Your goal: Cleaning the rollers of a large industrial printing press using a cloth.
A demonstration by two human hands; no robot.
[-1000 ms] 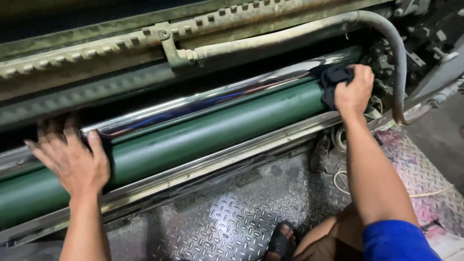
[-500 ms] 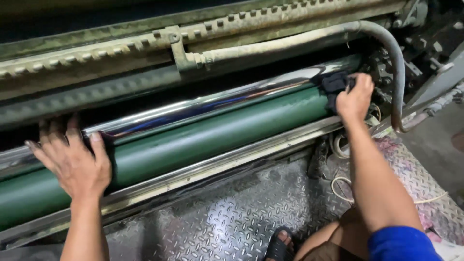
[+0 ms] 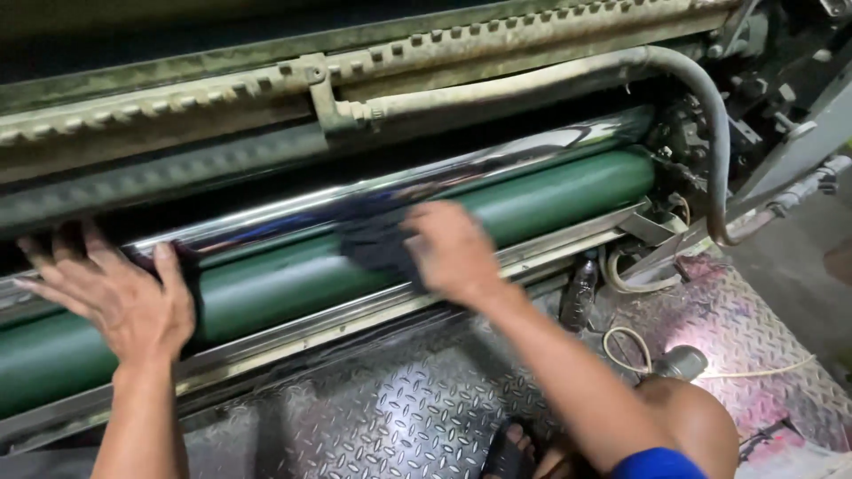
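Bare forearms, a blue short sleeve (image 3: 657, 463) on the right arm, a dark sandal (image 3: 508, 452).

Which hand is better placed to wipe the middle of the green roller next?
Right. The right hand already presses the dark rag on the green roller mid-span; the left hand lies flat, ragless, far left.

Right hand (image 3: 448, 248): is sliding left along the green roller (image 3: 550, 195), from the roller's right end by the gears to near its middle; blurred with motion.

Dark cloth (image 3: 377, 241): is travelling with that hand, now pressed over the green roller and the chrome roller (image 3: 497, 160) at mid-length.

Right end of both rollers: is now showing uncovered.

Left hand (image 3: 124, 297): is spreading its fingers (image 3: 53, 257) a little wider.

Right knee (image 3: 692, 417): is coming further into view.
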